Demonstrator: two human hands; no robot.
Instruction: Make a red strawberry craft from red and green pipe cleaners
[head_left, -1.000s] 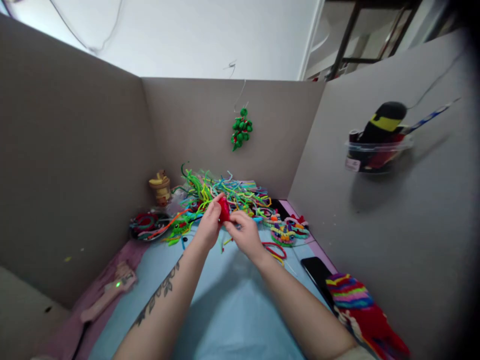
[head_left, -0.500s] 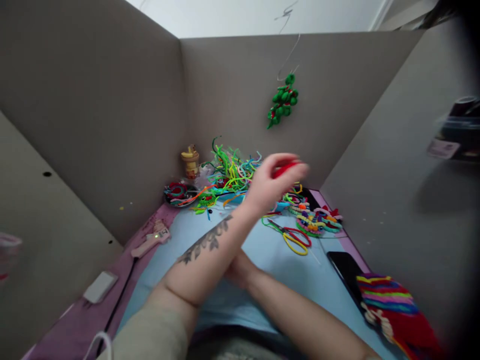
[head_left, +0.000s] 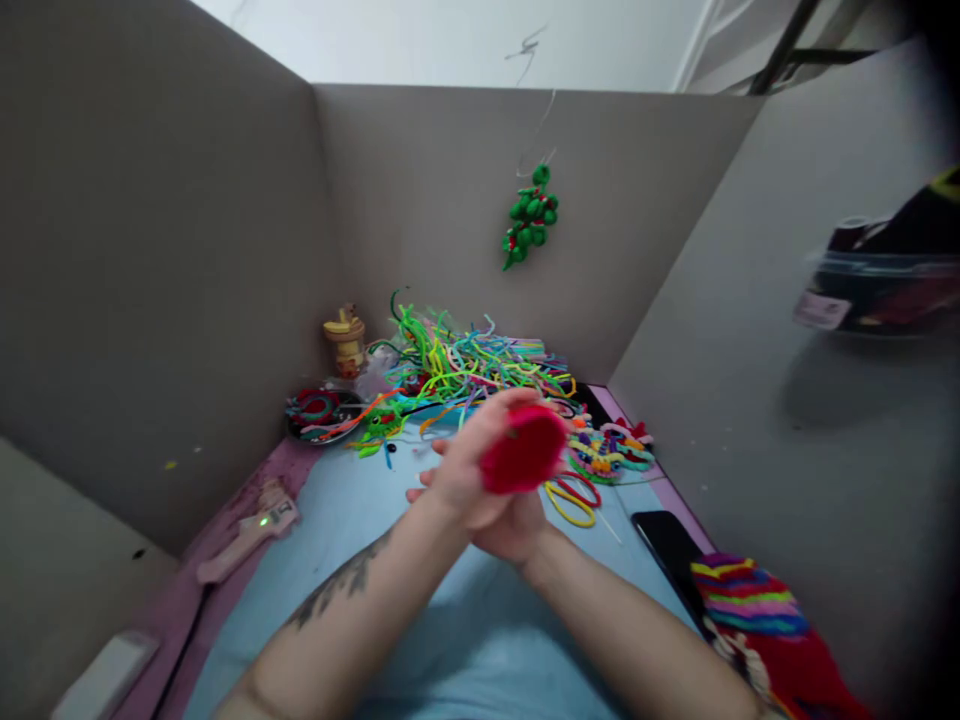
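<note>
My left hand (head_left: 476,475), at the end of the tattooed forearm, has its fingers closed around a round, dark-centred red piece (head_left: 525,450). Motion blur hides what the piece is made of. Beneath the left hand, my right hand (head_left: 510,530) reaches across to the left, palm up. Its fingertips stick out past the left wrist, stretched and apart, and I see nothing in them. Just right of both hands lie scissors with one red and one yellow handle (head_left: 571,503); their blades are hidden behind the hands.
Bright pipe cleaners (head_left: 457,350) are heaped at the back, with a dark bowl (head_left: 322,415) to their left. Coiled colourful pieces (head_left: 611,450), a phone (head_left: 667,545) and striped knitwear (head_left: 750,595) lie right. A pink heat tool (head_left: 247,540) lies left. Grey partitions enclose the table.
My left hand has come down and nearer with the red piece, turning its round face toward me. My right hand has risen beneath it. The view has shifted slightly right.
</note>
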